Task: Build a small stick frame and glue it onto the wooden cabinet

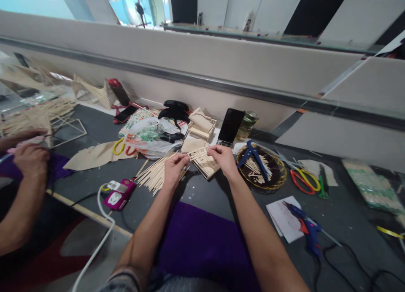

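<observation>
My left hand and my right hand both pinch a small lattice frame of thin wooden sticks, held just above the dark floor mat. Under it lies a stack of similar stick panels. A loose bundle of thin sticks lies beside my left hand. A dark round basket with stick offcuts and blue-handled cutters sits to the right of my right hand.
A blue glue gun rests on white paper at right, near red-and-yellow scissors. A pink power strip with white cable lies at left. A phone leans on the low wall. Another person's hands work at far left.
</observation>
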